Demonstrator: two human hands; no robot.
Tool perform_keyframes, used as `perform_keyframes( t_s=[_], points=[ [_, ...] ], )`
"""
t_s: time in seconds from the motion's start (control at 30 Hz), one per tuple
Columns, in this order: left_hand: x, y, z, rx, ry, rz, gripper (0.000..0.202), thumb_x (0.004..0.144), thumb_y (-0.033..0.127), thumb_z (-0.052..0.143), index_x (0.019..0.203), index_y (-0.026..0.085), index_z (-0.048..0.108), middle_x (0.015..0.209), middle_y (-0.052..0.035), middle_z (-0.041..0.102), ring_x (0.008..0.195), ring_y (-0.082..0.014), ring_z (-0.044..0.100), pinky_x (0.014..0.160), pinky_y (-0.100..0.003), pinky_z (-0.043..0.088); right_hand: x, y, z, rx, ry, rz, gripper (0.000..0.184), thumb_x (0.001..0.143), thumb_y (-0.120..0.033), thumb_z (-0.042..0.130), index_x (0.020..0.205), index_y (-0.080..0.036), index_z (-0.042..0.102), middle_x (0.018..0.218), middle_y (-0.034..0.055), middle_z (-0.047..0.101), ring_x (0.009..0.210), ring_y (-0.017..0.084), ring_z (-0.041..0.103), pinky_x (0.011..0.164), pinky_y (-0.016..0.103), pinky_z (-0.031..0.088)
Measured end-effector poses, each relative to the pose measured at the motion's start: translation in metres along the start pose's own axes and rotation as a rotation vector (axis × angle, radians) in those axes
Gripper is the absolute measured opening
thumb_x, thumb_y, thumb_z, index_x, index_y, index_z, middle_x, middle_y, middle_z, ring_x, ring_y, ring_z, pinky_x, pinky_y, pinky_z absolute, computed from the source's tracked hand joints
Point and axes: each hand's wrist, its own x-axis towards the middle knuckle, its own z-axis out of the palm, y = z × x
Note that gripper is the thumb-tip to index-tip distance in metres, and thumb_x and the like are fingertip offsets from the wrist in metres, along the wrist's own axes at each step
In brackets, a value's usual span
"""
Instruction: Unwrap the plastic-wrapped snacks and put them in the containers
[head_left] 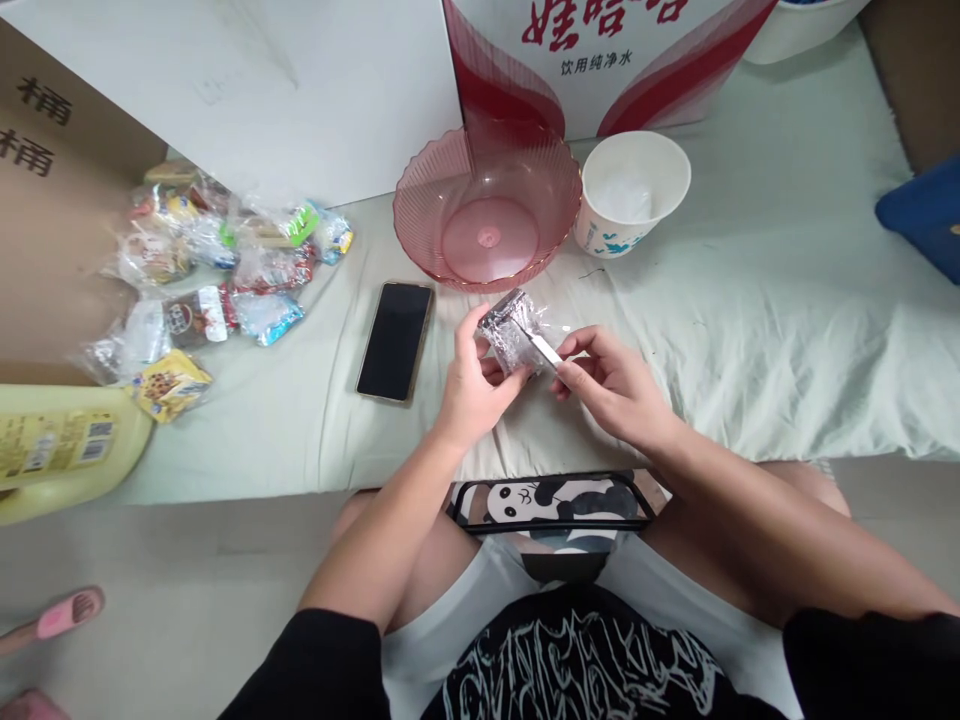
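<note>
Both my hands hold one small snack in a shiny clear wrapper (pixel 512 330) above the pale green sheet (pixel 750 330). My left hand (pixel 474 385) is closed around the packet's left side. My right hand (pixel 611 385) pinches the wrapper's right end between thumb and fingers. Just beyond the packet stands an empty pink ribbed plastic bowl (pixel 487 205), and a white paper cup (pixel 634 195) stands to the bowl's right.
A black phone (pixel 395 340) lies face up left of my hands. A pile of wrapped snacks (pixel 210 270) lies at the left by a cardboard box (pixel 52 230). A yellow bottle (pixel 64 450) lies at the sheet's edge. A white and red carton (pixel 600 50) stands behind.
</note>
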Motion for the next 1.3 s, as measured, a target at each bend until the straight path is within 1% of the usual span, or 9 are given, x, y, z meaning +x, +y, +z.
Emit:
perform_keyframes(
  t_s=[0.1,0.3,0.43,0.6,0.73,0.87,1.0,1.17,1.3],
  points=[
    [0.000,0.002,-0.002,0.010,0.030,0.064,0.089,0.076,0.054,0.088,0.148,0.034,0.039,0.119,-0.0109,0.070,0.094,-0.0256,0.078,0.082,-0.041,0.066,0.000,0.000,-0.001,-0.071,-0.034,0.023,0.030,0.095,-0.051,0.065,0.097,-0.022,0.056,0.081,0.0010,0.067,0.068,0.013,0.067,0.065,0.029,0.054],
    [0.009,0.013,-0.029,0.030,0.284,0.214,0.099,0.073,0.067,0.085,0.151,0.046,0.028,0.152,-0.0114,0.053,0.127,-0.0292,0.068,0.096,-0.042,0.063,0.001,-0.010,-0.020,-0.180,-0.184,0.104,0.021,0.091,-0.041,0.065,0.092,-0.021,0.060,0.070,0.0009,0.069,0.062,0.014,0.065,0.059,0.028,0.049],
    [0.010,0.013,-0.039,0.099,0.279,0.184,0.103,0.076,0.077,0.076,0.155,0.050,0.016,0.159,-0.0122,0.045,0.128,-0.0290,0.066,0.090,-0.041,0.064,0.006,-0.004,-0.044,-0.433,-0.007,0.064,0.020,0.090,-0.039,0.061,0.099,-0.022,0.065,0.080,0.0047,0.072,0.065,0.018,0.065,0.061,0.032,0.050],
    [-0.005,0.003,-0.015,0.139,0.119,0.247,0.081,0.079,0.065,0.080,0.141,0.036,0.037,0.132,-0.0098,0.060,0.112,-0.0232,0.070,0.092,-0.037,0.059,0.016,0.012,-0.070,-0.956,0.224,-0.074,0.019,0.091,-0.034,0.056,0.098,-0.024,0.070,0.103,0.0111,0.074,0.083,0.026,0.066,0.074,0.042,0.051],
    [-0.012,0.001,0.000,0.229,0.041,0.202,0.060,0.084,0.055,0.079,0.129,0.030,0.049,0.114,-0.0069,0.064,0.093,-0.0203,0.069,0.083,-0.034,0.058,0.018,0.016,-0.073,-1.005,0.272,-0.134,0.024,0.089,-0.028,0.053,0.106,-0.023,0.069,0.115,0.0162,0.072,0.109,0.037,0.066,0.094,0.055,0.052],
    [-0.001,0.006,-0.006,0.381,0.179,0.283,0.043,0.084,0.052,0.078,0.111,0.023,0.060,0.119,-0.0103,0.066,0.112,-0.0258,0.066,0.099,-0.040,0.053,0.011,0.013,-0.060,-0.793,0.027,-0.317,0.048,0.082,-0.023,0.053,0.130,-0.023,0.060,0.135,0.0146,0.067,0.128,0.035,0.063,0.107,0.054,0.051],
    [0.006,0.010,-0.015,0.267,0.237,0.013,0.034,0.094,0.055,0.065,0.097,0.021,0.064,0.087,-0.0033,0.066,0.077,-0.0178,0.065,0.074,-0.032,0.054,0.006,0.012,-0.040,-0.710,-0.109,-0.471,0.059,0.088,-0.028,0.057,0.145,-0.018,0.048,0.139,0.0166,0.065,0.127,0.033,0.064,0.104,0.049,0.055],
    [0.006,0.016,-0.026,0.317,0.313,-0.069,0.013,0.084,0.030,0.071,0.086,0.022,0.061,0.071,0.0031,0.058,0.060,-0.0108,0.053,0.055,-0.023,0.043,0.010,0.013,-0.039,-0.757,-0.036,-0.525,0.028,0.090,-0.016,0.052,0.110,-0.022,0.071,0.087,0.0062,0.069,0.083,0.022,0.068,0.079,0.038,0.057],
    [0.011,0.012,-0.042,0.315,0.353,-0.081,0.021,0.078,0.020,0.064,0.098,0.024,0.060,0.076,0.0028,0.063,0.062,-0.0119,0.059,0.057,-0.023,0.046,0.015,0.016,-0.065,-0.809,0.147,-0.476,0.018,0.084,-0.016,0.057,0.082,-0.024,0.074,0.092,0.0075,0.070,0.086,0.023,0.068,0.079,0.041,0.057]
  ],
)
